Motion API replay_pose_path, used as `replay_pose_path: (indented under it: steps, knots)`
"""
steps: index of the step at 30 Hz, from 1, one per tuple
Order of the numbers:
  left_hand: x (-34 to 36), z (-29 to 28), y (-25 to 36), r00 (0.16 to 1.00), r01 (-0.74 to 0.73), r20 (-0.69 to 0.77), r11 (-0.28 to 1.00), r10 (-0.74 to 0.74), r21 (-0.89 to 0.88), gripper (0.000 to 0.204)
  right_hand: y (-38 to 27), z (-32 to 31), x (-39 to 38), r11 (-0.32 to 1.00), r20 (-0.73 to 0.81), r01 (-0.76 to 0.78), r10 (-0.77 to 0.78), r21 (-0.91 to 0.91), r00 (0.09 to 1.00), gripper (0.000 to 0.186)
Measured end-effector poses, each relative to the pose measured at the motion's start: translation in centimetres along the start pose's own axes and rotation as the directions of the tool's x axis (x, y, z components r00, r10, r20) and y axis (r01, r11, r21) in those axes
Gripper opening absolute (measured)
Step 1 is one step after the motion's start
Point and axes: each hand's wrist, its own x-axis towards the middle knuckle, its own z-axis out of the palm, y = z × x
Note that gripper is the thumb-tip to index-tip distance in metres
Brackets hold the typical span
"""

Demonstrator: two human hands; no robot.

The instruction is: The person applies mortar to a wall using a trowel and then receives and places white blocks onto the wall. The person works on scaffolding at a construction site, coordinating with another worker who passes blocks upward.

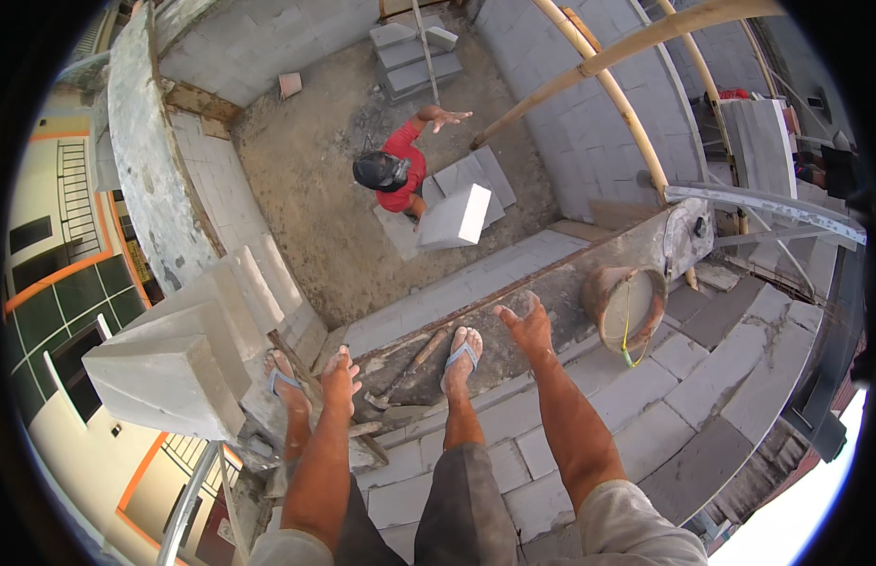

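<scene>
My left hand (340, 380) reaches forward above the wall corner, fingers apart and nothing in it. Farther right, my right hand (526, 325) is stretched out over the wall top (579, 278), also open and holding nothing. Between them, a hammer-like tool with a wooden handle (426, 347) lies beside my sandalled foot (461, 358). Down below, a co-worker in a red shirt (400, 170) has one arm raised. A pale building block (457, 219) is tilted beside that person, apart from my hands; whether the co-worker's lower hand grips it is hidden.
A bucket with a yellow-green cord (625, 307) stands at right on the wall. Large blocks (164, 368) are stacked at left. Bamboo poles (608, 85) slant at upper right. The wall drops to a dirt floor (296, 189) with more blocks (414, 66).
</scene>
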Motion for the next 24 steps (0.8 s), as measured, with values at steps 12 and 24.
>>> replay_pose_path:
  steps: [12,24]
  knots:
    - [13.6,7.8,0.2,0.97,0.243,0.056,0.922,-0.237,-0.302,0.128,-4.4,7.0,11.9,0.983,-0.094,-0.137,0.149,0.123,0.984,0.104]
    - [20.7,15.0,6.0,0.896,-0.102,0.421,0.988,0.144,-0.119,0.089,-2.0,6.1,18.0,0.623,0.776,-0.676,0.169,0.394,0.608,0.118]
